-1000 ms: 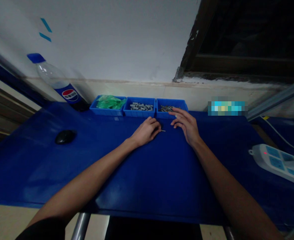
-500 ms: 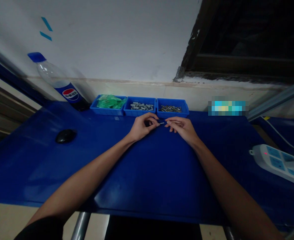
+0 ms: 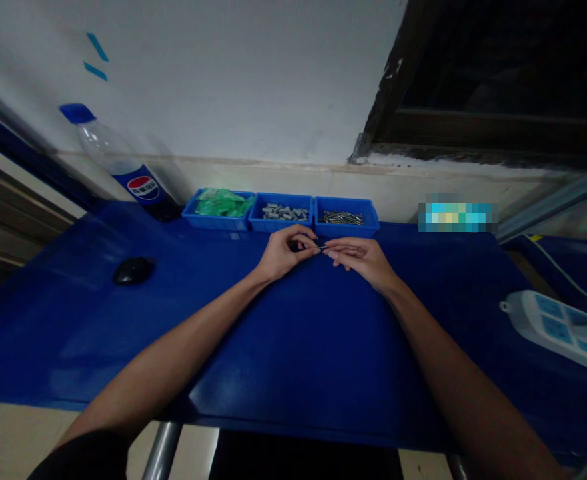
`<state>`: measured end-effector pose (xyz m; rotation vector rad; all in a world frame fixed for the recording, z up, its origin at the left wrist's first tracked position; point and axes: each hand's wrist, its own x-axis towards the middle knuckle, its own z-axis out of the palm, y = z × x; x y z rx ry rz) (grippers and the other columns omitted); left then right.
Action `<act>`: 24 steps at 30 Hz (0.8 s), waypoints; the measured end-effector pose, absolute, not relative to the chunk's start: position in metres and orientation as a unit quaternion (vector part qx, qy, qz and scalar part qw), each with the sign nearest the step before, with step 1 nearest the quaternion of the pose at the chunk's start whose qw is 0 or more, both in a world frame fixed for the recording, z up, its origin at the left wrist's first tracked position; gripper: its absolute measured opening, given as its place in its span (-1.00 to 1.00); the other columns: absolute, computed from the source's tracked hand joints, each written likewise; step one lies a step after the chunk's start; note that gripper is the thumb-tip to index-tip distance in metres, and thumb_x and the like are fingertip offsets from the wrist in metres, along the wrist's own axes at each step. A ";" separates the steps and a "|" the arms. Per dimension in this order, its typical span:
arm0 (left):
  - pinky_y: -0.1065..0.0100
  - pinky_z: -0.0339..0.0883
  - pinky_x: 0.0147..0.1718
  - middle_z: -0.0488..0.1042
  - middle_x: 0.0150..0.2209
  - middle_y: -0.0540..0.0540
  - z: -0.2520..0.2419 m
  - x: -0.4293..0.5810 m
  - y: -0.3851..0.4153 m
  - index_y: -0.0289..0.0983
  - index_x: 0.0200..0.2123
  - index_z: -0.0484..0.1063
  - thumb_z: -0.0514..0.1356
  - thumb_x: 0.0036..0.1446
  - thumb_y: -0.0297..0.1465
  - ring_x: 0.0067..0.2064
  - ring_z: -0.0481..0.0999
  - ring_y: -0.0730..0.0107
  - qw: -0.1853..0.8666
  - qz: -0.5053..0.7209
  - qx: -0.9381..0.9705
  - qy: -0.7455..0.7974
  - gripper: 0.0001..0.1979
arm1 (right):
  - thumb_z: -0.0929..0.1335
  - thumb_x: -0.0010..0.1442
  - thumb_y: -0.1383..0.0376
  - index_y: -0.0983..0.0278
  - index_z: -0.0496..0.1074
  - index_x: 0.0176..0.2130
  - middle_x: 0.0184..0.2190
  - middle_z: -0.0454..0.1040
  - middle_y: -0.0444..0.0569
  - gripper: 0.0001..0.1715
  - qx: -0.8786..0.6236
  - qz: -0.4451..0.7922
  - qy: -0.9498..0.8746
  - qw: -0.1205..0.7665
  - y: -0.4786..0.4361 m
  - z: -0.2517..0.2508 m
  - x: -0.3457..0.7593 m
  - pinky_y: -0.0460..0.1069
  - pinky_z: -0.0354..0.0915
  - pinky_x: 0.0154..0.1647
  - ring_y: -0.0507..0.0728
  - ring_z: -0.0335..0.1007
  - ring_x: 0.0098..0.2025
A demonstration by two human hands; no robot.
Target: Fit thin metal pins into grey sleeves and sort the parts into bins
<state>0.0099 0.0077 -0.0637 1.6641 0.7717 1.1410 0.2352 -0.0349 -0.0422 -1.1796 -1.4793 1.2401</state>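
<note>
The left hand [image 3: 286, 252] pinches a thin metal piece [image 3: 322, 249] between thumb and forefinger, just above the blue tabletop [image 3: 298, 353]. The right hand [image 3: 366, 260] has its fingers close together at the piece's other end; I cannot tell whether they grip it. Fingertips cover most of the piece, so its shape is unclear.

Beyond the hands, 3 blue bins stand in a row: green plastic [image 3: 223, 202] in the left, short metal cylinders [image 3: 284, 213] in the middle, slender metal pieces [image 3: 343, 218] in the right. Pixelation hides an item [image 3: 457, 217] farther right. The power strip [image 3: 558, 323] is cut off by the frame. A pale wall [image 3: 238, 80] and dark window [image 3: 513, 60] stand behind.
</note>
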 end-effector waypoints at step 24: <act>0.25 0.54 -0.13 0.68 -0.25 -0.15 -0.061 0.012 0.002 -0.32 -0.16 0.59 0.51 0.05 -0.27 -0.25 0.64 0.33 0.473 0.458 0.680 0.324 -0.66 | 0.56 0.11 0.05 0.22 0.69 -0.28 -0.38 0.69 0.02 -0.70 -0.468 0.479 -0.565 0.482 -0.030 -0.049 0.232 0.03 0.38 -0.42 0.11 0.50 -0.45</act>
